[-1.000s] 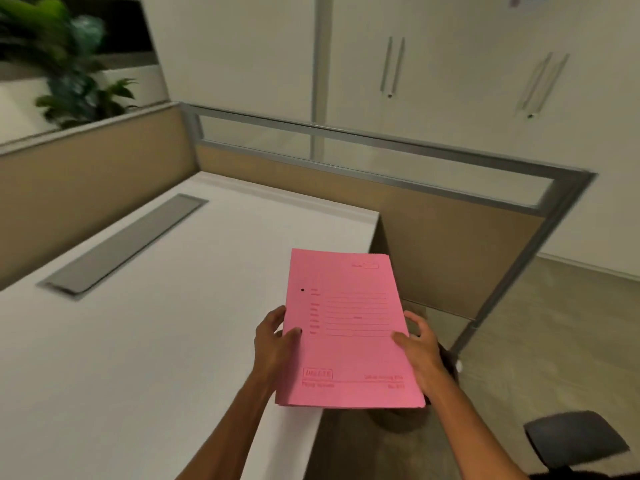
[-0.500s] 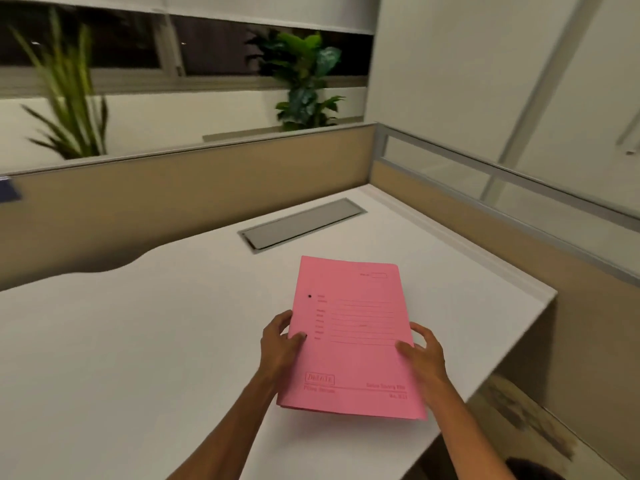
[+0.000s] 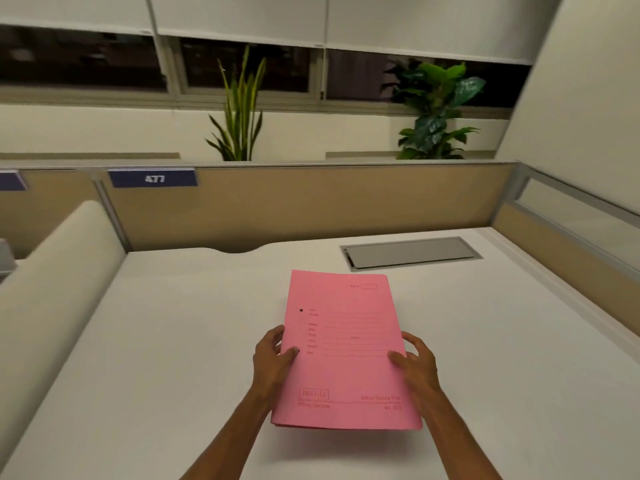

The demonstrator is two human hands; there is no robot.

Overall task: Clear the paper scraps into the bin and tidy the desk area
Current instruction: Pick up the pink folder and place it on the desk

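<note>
Pink folder [image 3: 343, 348] over your white desk [image 3: 173, 341], tan partition [image 3: 311, 206] behind; lengthwise away from you, left hand [image 3: 273, 358] and right hand [image 3: 417, 365] pinching its sides.

Blurred, unreadable: form lines and footer print on pink folder [image 3: 343, 351]. Fingertips of left hand [image 3: 272, 356] and right hand [image 3: 417, 363] hidden beneath it; forearms cut by bottom edge. Bases of spiky plant [image 3: 239, 109] and broad-leaved plant [image 3: 438, 109] hidden behind partition [image 3: 311, 202]. Blue label [image 3: 12, 180] cut by left edge.

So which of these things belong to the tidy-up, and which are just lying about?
Job: pink folder, gripped by left hand and right hand; desk.
Lying about: grey cable hatch, spiky plant, leafy plant, 477 label.
</note>
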